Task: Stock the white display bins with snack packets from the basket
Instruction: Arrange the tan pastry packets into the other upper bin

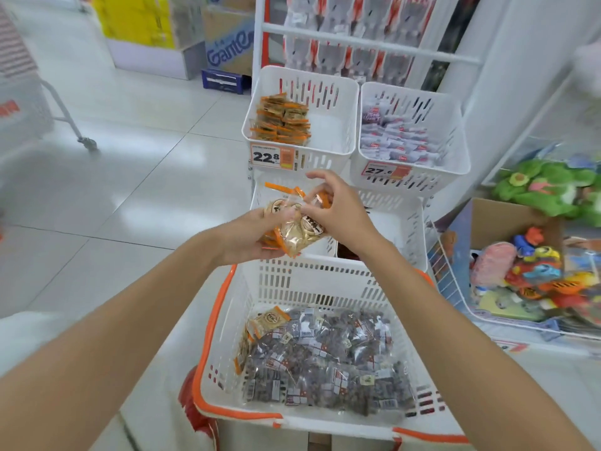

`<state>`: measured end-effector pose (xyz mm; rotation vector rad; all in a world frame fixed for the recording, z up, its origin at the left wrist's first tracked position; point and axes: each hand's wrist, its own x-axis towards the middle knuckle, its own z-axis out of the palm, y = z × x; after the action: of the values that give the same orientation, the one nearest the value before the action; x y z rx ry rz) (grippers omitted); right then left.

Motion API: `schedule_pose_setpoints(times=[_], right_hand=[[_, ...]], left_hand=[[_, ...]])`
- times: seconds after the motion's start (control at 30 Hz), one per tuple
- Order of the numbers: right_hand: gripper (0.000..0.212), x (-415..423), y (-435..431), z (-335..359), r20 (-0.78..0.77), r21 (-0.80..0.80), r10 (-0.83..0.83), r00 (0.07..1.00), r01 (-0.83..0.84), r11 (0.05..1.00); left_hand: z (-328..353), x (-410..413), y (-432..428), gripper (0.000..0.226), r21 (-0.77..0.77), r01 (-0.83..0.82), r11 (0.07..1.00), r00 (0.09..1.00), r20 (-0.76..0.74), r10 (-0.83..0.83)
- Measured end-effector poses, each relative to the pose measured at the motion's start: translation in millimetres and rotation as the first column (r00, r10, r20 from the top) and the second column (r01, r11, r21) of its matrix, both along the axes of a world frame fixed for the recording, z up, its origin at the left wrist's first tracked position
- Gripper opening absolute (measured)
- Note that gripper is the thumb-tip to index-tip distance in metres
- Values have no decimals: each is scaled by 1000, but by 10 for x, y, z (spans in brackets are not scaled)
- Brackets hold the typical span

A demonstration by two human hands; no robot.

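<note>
in the head view, a bundle of clear plastic snack packets with orange edges (294, 234) is held above the far rim of the white slotted plastic basket with orange handles (292, 283). the left hand (250, 237) is curled under and round the bundle, gripping it from the left. the right hand (336, 211) is closed on the bundle's upper edge, thumb and fingers pinching at a packet. more stock, mostly dark-filled clear bags (325, 362), lies in the basket, so the stocking is judged to be partway through.

the coming move is judged to turn on one relation: the upper-left white slotted display bin (331, 125) lies straight ahead of and above the hands, its front wall just beyond the right hand. matching orange-edged packets (281, 122) are stacked against its left side, with bare floor showing to their right. the held bundle's long axis is tilted — upper left to lower right — so it would probably have to be levelled before being laid in. the right hand is the nearer to that bin. the neighbouring white bin (455, 131) is filled with pale packets (393, 138).
</note>
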<state>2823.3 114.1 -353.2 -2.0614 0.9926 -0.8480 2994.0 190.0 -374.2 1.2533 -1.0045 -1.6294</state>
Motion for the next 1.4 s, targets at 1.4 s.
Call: schedule_pose_setpoints(times=[1.4], right_hand=[[29, 679, -2743, 105, -800, 11, 173, 575, -274, 962]], left_hand=[[201, 1072, -2822, 58, -322, 355, 877, 238, 939, 249]])
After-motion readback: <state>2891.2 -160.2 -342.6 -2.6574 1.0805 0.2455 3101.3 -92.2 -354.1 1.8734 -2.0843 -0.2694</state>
